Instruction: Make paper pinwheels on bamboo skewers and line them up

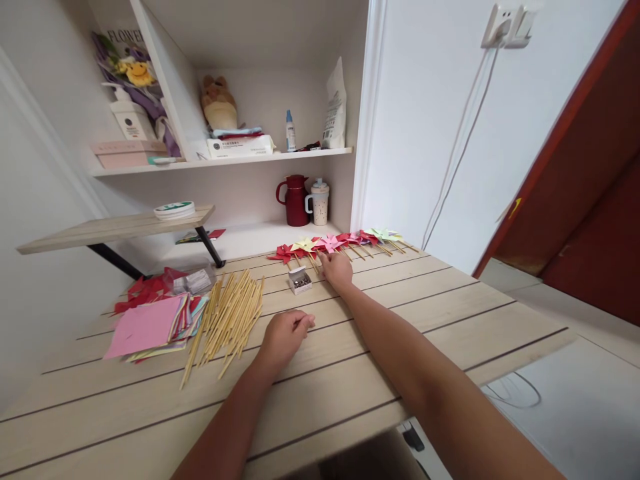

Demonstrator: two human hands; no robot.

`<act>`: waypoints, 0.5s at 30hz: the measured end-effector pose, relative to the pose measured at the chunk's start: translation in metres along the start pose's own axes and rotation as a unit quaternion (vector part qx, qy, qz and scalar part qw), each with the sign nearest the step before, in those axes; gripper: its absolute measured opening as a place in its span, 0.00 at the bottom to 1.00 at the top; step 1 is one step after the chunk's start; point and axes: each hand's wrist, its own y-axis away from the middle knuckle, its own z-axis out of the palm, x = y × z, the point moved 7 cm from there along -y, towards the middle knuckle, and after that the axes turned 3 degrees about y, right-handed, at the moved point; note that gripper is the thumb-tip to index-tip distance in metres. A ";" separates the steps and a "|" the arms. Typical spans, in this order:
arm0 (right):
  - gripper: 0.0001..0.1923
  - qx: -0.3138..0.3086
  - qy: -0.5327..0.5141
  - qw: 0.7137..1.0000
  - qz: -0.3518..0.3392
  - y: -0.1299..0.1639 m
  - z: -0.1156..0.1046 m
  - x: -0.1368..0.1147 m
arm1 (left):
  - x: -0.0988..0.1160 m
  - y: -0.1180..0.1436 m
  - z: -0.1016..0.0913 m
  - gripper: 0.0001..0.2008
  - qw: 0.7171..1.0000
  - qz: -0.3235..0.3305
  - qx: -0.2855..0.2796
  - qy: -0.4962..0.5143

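Observation:
My right hand [338, 272] reaches to the back of the table, its fingers pinched at a pink paper pinwheel [330, 244] on a stick. That pinwheel lies in a row with several others, among them a pale yellow pinwheel [305, 245] and a red pinwheel [283, 254]. My left hand [286, 337] rests over the table nearer to me, fingers curled together, with nothing seen in it. Between the hands and the row stands a small open box [300, 281] of metal pins. Left of my left hand lies a loose pile of thin wooden sticks [233, 317].
A stack of coloured paper squares [145, 327] lies at the left, with red paper pieces and a clear bag [193, 281] behind it. A low wooden riser [120, 230] stands at the back left. A red jug [297, 200] and a cup [320, 202] stand under the shelf.

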 end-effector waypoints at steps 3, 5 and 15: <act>0.25 0.011 -0.049 0.999 0.011 0.001 -0.005 0.005 | 0.000 0.001 -0.001 0.19 1.000 -0.003 0.005 0.000; 0.26 0.019 -0.086 0.996 0.023 0.000 -0.008 0.010 | 0.001 0.001 -0.001 0.20 1.000 -0.002 0.008 -0.002; 0.22 0.064 -0.306 0.943 0.114 -0.001 -0.022 0.049 | 0.002 0.003 -0.002 0.20 1.000 0.019 0.019 -0.013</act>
